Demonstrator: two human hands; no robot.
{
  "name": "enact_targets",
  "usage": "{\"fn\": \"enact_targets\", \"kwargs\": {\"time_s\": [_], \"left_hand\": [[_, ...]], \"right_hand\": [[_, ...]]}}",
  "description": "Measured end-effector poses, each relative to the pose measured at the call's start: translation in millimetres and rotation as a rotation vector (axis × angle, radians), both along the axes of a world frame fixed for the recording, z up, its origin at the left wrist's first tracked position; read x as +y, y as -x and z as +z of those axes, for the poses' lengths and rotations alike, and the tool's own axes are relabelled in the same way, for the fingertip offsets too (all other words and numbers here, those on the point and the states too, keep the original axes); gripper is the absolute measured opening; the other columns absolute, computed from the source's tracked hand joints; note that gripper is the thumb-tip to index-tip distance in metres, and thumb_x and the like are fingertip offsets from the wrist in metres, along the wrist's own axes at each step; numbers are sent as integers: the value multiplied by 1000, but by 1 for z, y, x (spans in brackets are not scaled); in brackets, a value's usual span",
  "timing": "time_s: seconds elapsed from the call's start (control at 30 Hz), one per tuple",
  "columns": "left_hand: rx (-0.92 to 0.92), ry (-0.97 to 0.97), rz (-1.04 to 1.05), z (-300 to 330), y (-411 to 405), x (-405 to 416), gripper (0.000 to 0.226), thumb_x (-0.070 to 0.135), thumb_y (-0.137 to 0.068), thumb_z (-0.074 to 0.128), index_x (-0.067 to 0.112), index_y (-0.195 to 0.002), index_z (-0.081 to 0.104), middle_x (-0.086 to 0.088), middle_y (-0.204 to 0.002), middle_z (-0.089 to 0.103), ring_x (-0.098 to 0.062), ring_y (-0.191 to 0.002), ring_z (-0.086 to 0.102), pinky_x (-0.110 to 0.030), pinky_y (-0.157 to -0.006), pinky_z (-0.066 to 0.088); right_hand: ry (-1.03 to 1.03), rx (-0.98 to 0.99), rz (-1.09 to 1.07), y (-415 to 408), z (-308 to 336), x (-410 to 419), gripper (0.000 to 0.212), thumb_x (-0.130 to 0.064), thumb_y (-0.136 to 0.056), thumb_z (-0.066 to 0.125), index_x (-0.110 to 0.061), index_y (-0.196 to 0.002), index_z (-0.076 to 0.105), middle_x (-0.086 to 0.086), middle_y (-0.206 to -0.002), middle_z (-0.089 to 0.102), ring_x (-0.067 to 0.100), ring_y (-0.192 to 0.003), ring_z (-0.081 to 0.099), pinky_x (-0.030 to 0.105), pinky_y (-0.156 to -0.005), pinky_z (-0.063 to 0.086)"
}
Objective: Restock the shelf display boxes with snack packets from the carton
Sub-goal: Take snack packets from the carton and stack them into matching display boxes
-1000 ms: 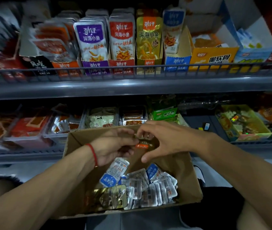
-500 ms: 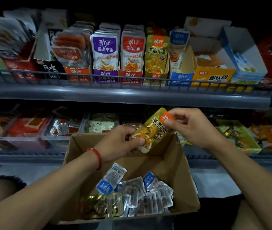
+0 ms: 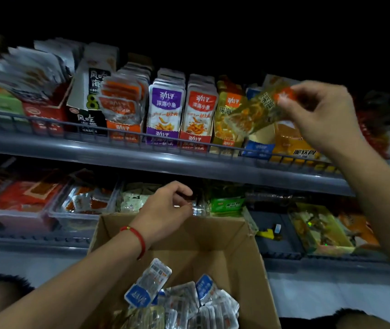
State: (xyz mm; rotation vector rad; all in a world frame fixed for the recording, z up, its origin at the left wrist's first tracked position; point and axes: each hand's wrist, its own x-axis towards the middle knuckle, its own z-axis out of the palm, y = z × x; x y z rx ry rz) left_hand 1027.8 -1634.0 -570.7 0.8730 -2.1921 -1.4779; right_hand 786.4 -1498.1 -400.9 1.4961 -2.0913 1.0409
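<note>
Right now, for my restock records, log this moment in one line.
right hand: pinches gold packet at upper shelf | left hand: over carton, holding nothing visible

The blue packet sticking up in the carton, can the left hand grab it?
Probably yes. The left hand holds nothing, hovers above the open carton, and nothing covers the blue packet just below it.

Motion-blurred gold packet (image 3: 258,112), carton's (image 3: 248,252) near edge cut off, far-left upper-shelf packets (image 3: 25,74) smeared.
</note>
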Motion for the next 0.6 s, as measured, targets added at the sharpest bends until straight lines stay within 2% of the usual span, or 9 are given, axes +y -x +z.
{"fn": "enact_targets", "kwargs": {"time_s": [0.07,0.1,0.17,0.23,0.4,0.5,0.6], "left_hand": [[16,-11,17,2,-1,-3,27,17,-86,68,39,-99,60,7,-84,71,-19,-76,68,-42,-72,59],[21,-21,18,3,-1,-4,27,17,-86,68,40,-99,60,7,-86,70,-19,-76,67,-42,-73,58],[20,-32,5,7,-4,-5,27,18,-88,67,39,-101,58,5,-91,70,-20,-78,67,-42,-73,59],[27,-41,-2,10,-7,-7,27,17,-90,66,39,-104,57,5,-95,69,-19,-78,67,-40,-72,59],[28,-22,-3,16,-11,-11,28,17,-92,64,37,-108,56,8,-97,66,-14,-79,66,-33,-69,56],[12,8,0,19,-13,-11,28,19,-92,64,36,-112,55,11,-97,65,-9,-81,63,-29,-70,55],[6,-3,-1,21,-14,-10,28,18,-92,63,36,-112,55,11,-97,66,-10,-82,64,-28,-68,54]], "right_hand": [[-56,62,-50,3,14,-15,29,-32,-100,62,-13,-122,69,-3,-109,64,9,-95,59,4,-74,44],[-80,84,-68,5,18,-23,31,-32,-100,62,-13,-124,68,-2,-112,64,9,-99,57,8,-79,44],[-139,109,-84,5,19,-37,32,-32,-100,62,-13,-125,67,-1,-113,64,10,-102,55,27,-88,50],[-210,131,-80,6,15,-50,31,-32,-100,62,-13,-124,68,0,-110,65,11,-99,56,35,-86,50],[-394,189,-83,5,-1,-73,28,-30,-100,61,-14,-123,67,8,-120,68,16,-108,60,31,-86,42],[-462,201,-107,5,-7,-81,31,-28,-100,61,-13,-127,66,10,-127,66,26,-119,59,34,-90,40],[-458,208,-135,9,-10,-86,36,-29,-99,63,-14,-132,62,12,-131,63,28,-121,58,38,-93,44]]}}
